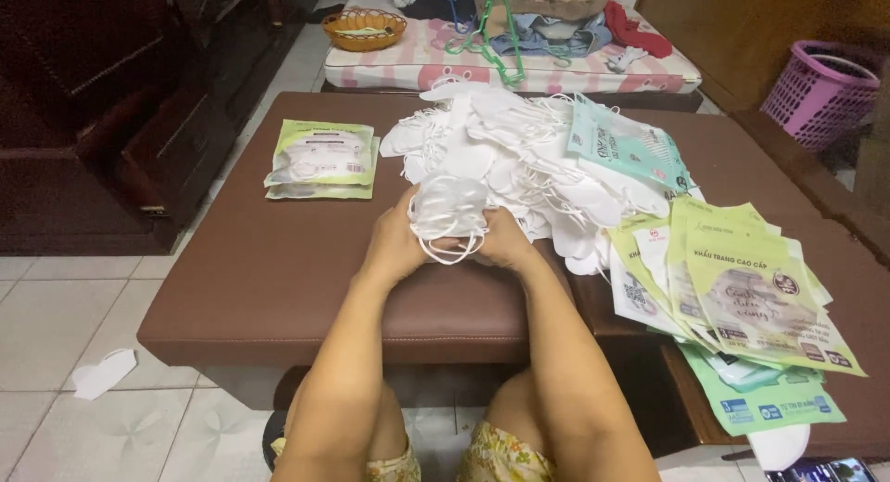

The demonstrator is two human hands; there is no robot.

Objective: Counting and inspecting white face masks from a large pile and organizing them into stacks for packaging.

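So from the head cam I'm looking down at a brown padded bench filling the middle of the frame; both my hands meet at centre, just below a big heap of loose white masks. My left hand and right hand are pressed in from either side on a small stack of masks; fingers of both are curled tight around it, thumbs side toward me, so both are closed on the stack and it sits between the palms, resting on or just above the bench; I can't tell which. A couple of ear loops dangle out below the stack, between my wrists.

The heap lies right behind the stack, touching it or nearly so, spreading toward the upper right. On the right of the frame there's a fan of flat pouches, yellow-green on top, teal-green underneath, overlapping each other and hanging off the bench edge; one teal pouch rests on the heap's right side. Upper left of the bench, well apart from my hands, sits a filled green pack.

Lower left, one stray mask lies on the tile floor. Top of frame: a wicker basket and a clothes pile on a mattress; a pink laundry basket at far right.
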